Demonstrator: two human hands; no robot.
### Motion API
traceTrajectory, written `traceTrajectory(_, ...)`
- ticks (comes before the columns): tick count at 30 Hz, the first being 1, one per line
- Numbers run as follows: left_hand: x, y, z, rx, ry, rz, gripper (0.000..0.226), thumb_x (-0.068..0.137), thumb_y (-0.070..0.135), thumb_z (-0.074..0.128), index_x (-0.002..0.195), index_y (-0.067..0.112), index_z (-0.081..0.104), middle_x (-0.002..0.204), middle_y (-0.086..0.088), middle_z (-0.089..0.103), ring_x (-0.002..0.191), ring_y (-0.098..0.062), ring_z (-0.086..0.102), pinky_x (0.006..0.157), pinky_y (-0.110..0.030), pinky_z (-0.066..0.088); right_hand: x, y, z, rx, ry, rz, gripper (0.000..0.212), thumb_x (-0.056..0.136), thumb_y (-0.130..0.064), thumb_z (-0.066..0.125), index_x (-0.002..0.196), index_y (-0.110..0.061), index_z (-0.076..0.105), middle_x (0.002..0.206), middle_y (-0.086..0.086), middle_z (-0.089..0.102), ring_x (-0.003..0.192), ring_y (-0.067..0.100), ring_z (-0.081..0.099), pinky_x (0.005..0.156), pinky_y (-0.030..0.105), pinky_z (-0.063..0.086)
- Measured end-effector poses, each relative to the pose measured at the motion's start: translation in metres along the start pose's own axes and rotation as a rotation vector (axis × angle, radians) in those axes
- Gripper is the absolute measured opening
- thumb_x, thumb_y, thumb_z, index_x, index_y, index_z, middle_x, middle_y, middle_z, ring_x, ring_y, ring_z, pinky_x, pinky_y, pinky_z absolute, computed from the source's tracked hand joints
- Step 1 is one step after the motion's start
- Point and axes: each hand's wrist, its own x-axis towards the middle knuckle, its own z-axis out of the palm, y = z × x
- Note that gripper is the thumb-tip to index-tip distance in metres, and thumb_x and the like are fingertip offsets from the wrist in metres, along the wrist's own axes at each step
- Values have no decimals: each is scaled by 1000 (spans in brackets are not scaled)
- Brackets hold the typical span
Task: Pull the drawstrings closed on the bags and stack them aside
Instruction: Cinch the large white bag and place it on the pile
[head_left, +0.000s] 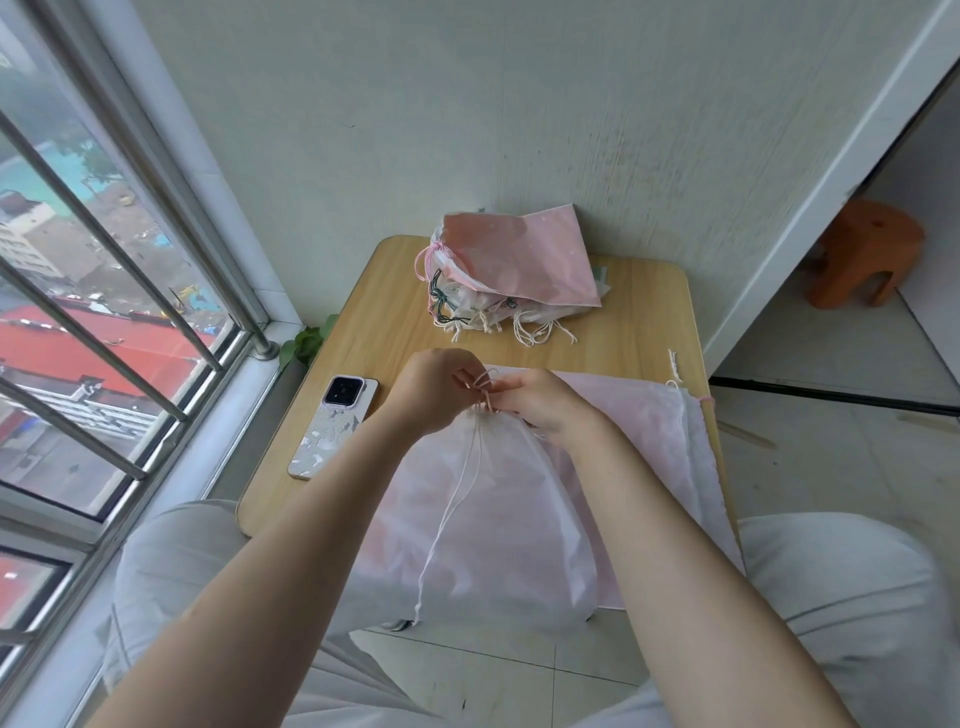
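A white bag (498, 525) lies at the near edge of the bench (634, 332), its bottom hanging over the edge toward the person's lap; its mouth is gathered tight at the top, where a pink cord (485, 382) loops out between the fingers; a thin white string (457, 499) runs down the front of the bag to its lower left corner. The left hand (434, 389) has its fingers curled in on the cord at the gathered neck; the right hand (540, 402) meets it from the other side, fingertips pinching the same cord, wrist resting on the bag. Under the white bag a pink bag (613, 400) lies flat, reaching to the right, and beside that another white one (696, 441) drapes over the right edge of the bench. At the far side, near the wall, sits a stack (498, 291) of closed bags, a pink one on top, knotted cord ends trailing toward the person. A phone (335, 426) lies face down at the left of the bench, just beside the left forearm; beyond it a barred window (104, 291); an orange stool (862, 254) stands on the floor to the right.
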Motion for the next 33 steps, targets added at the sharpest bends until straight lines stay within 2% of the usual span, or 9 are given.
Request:
traceTrajectory(3, -4, -3, 5, -106, 85, -25, 14, 73, 7, 79, 78, 18, 71, 74, 3, 69, 71, -13, 64, 66, -19, 47, 0, 1, -4, 121, -66, 79, 6, 85, -15, 71, 90, -18, 74, 85, 5, 62, 73, 14, 51, 69, 29, 36)
traceTrajectory(5, -7, -3, 9, -187, 105, -80, 20, 73, 4, 78, 73, 22, 69, 71, 3, 69, 69, -12, 63, 67, -24, 48, 1, 2, -5, 144, -102, 105, 6, 87, -14, 69, 91, -15, 73, 82, 4, 61, 72, 14, 51, 72, 29, 38)
traceTrajectory(10, -7, -5, 10, -309, 103, -173, 23, 77, 4, 74, 72, 25, 69, 71, 7, 68, 67, -10, 62, 67, -24, 47, 2, 0, -6, 138, -79, 121, 2, 86, -15, 70, 86, -16, 71, 88, 6, 63, 83, 18, 53, 81, 31, 40)
traceTrajectory(15, -6, 3, 4, -339, -14, -185, 4, 80, 17, 77, 78, 18, 74, 66, 12, 66, 57, 6, 58, 56, -8, 42, 3, -3, -7, 57, 10, 105, 12, 87, -14, 63, 76, -20, 63, 75, -1, 63, 68, 11, 52, 56, 21, 33)
traceTrajectory(18, -4, 1, 4, -281, 16, -190, 5, 83, 17, 74, 79, 14, 74, 68, 4, 69, 62, -5, 61, 62, -18, 47, 4, -6, -6, 69, 40, 125, 16, 87, -21, 55, 72, -19, 61, 76, -2, 63, 76, 15, 56, 65, 26, 37)
traceTrajectory(23, -3, -5, 6, -221, 35, -257, 9, 88, 14, 66, 80, 12, 70, 75, 0, 70, 72, -15, 65, 66, -24, 48, 4, -4, -17, 332, 58, 181, 21, 82, -20, 44, 61, -19, 46, 74, 0, 61, 70, 18, 58, 71, 34, 38)
traceTrajectory(26, -3, -7, 8, -255, 57, -283, 18, 89, 12, 64, 72, 19, 64, 75, 1, 71, 75, -17, 67, 69, -26, 48, 6, -1, -24, 516, 114, 109, 27, 85, -20, 49, 59, -19, 41, 69, 1, 59, 70, 18, 56, 72, 35, 39)
traceTrajectory(29, -3, -9, 10, -289, 74, -304, 20, 90, 12, 64, 71, 21, 63, 75, 1, 71, 75, -19, 68, 69, -26, 48, 4, -3, -33, 847, 216, 30, 37, 91, -19, 56, 59, -17, 38, 60, 1, 56, 69, 20, 59, 77, 33, 45)
traceTrajectory(33, -2, -9, 11, -381, 82, -362, 13, 90, 12, 62, 77, 14, 64, 82, -6, 74, 75, -21, 69, 76, -34, 54, -3, -13, -46, 1141, 215, -50, 35, 94, -21, 58, 63, -15, 43, 69, 8, 64, 80, 27, 67, 90, 38, 52)
